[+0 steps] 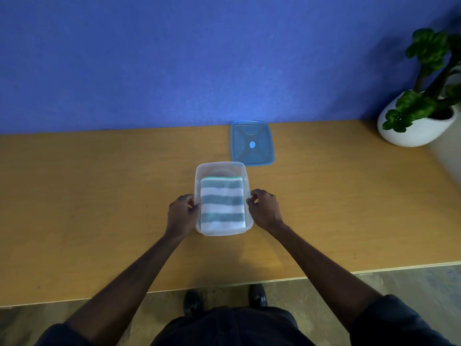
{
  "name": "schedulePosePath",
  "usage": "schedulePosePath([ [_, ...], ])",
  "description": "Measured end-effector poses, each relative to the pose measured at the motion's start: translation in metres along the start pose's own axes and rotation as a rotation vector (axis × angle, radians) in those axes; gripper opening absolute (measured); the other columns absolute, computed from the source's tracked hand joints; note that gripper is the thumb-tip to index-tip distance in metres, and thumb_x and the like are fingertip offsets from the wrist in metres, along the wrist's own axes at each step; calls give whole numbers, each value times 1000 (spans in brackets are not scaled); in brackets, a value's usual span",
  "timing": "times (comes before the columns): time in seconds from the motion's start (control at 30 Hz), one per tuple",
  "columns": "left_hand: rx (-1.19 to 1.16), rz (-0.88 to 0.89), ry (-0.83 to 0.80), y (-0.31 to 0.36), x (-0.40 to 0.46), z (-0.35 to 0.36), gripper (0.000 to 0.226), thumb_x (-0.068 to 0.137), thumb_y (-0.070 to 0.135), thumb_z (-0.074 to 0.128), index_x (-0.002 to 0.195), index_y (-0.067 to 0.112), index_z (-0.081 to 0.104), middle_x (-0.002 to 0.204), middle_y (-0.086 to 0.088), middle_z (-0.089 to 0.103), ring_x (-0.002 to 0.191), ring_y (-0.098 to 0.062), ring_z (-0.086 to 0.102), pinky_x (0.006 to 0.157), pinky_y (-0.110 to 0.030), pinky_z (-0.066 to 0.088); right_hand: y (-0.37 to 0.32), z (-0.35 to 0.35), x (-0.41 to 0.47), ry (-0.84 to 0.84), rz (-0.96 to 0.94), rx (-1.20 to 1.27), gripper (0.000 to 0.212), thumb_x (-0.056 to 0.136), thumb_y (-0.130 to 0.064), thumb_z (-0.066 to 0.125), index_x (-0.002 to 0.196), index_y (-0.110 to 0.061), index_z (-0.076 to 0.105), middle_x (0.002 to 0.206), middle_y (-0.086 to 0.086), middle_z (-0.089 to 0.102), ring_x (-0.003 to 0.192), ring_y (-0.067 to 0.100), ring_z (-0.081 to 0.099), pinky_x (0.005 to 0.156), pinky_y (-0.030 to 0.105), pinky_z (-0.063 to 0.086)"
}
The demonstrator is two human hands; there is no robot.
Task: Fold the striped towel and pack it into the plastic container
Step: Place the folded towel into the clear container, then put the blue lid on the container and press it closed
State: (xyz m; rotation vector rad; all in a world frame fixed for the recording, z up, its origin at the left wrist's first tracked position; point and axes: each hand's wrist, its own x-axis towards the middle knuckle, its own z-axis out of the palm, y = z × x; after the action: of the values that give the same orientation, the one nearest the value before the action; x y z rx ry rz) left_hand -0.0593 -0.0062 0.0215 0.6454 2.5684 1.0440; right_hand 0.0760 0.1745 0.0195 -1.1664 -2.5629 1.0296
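Note:
The striped towel [222, 204], folded into a small rectangle with grey-green and white bands, lies inside the clear plastic container [219, 166] at the middle of the wooden table. My left hand [181, 212] is against the container's left wall, its curled fingers and thumb at the rim. My right hand [265, 208] mirrors it on the right wall, fingertips curled onto the rim beside the towel's edge. The towel fills the near part of the container, and a strip of bare bottom shows at the far end.
The container's blue lid [252, 144] lies flat just behind it to the right, near the blue wall. A potted plant in a white pot [411, 126] stands at the table's [99, 196] far right corner. The table's front edge runs close to my body.

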Motion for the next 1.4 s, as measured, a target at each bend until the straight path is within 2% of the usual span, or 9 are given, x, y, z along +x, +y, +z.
schedulePosePath([
  [0.17, -40, -53, 7, -4, 4, 0, 37, 86, 29, 67, 118, 10, 64, 96, -3, 69, 77, -22, 67, 77, -41, 57, 4, -2, 4, 20, 27, 60, 38, 90, -38, 60, 113, -9, 68, 100, 5, 73, 89, 24, 67, 75, 32, 48],
  [0.3, -85, -91, 65, -2, 27, -8, 45, 83, 38, 69, 120, 12, 63, 91, -2, 69, 78, -22, 68, 80, -40, 56, 7, -15, 26, 86, 67, 88, 47, 90, -49, 58, 116, -11, 67, 102, 5, 73, 92, 24, 68, 79, 35, 52],
  [0.5, -149, -42, 145, 14, 76, -18, 36, 83, 31, 71, 112, 11, 67, 85, -3, 68, 72, -17, 63, 70, -27, 46, 9, -38, 78, 135, 151, 90, 35, 87, -40, 63, 112, -16, 68, 105, 3, 73, 98, 27, 67, 84, 35, 50],
  [0.77, -161, 88, 107, 54, 134, -6, 26, 84, 20, 70, 106, 6, 69, 94, -13, 71, 86, -24, 66, 77, -25, 45, 16, -47, 135, 142, 230, 61, 43, 86, -30, 62, 125, -12, 63, 124, 9, 66, 112, 33, 62, 91, 39, 49],
  [0.9, -153, 89, 70, 62, 150, 4, 24, 85, 18, 69, 104, 3, 69, 97, -14, 72, 89, -26, 67, 80, -31, 50, 23, -48, 160, 112, 304, -2, 49, 87, -30, 59, 131, -9, 57, 131, 14, 61, 117, 37, 58, 93, 42, 48],
  [1.0, -136, 82, 36, 63, 157, 9, 23, 85, 17, 69, 103, 3, 70, 98, -13, 72, 90, -27, 67, 85, -35, 52, 27, -47, 176, 94, 363, 0, 46, 88, -31, 56, 129, -9, 58, 130, 15, 61, 117, 39, 58, 92, 42, 48],
  [1.1, -128, 76, 16, 63, 161, 11, 23, 86, 18, 68, 103, 3, 70, 98, -11, 72, 89, -25, 67, 83, -32, 50, 29, -46, 189, 83, 414, 9, 41, 88, -32, 54, 123, -11, 63, 126, 17, 63, 114, 41, 59, 90, 42, 49],
  [1.23, -120, 67, 5, 61, 165, 12, 22, 86, 18, 67, 102, 4, 71, 99, -7, 72, 89, -23, 67, 79, -29, 48, 30, -43, 198, 65, 441, -14, 32, 83, -18, 51, 108, -11, 69, 118, 21, 66, 108, 43, 61, 86, 42, 51],
  [1.4, -122, 67, 17, 61, 165, 14, 17, 85, 13, 67, 98, 4, 72, 97, -7, 73, 88, -23, 67, 81, -29, 48, 34, -42, 203, 61, 420, 44, 37, 83, -8, 47, 112, -12, 70, 115, 21, 68, 107, 43, 61, 82, 40, 51],
])
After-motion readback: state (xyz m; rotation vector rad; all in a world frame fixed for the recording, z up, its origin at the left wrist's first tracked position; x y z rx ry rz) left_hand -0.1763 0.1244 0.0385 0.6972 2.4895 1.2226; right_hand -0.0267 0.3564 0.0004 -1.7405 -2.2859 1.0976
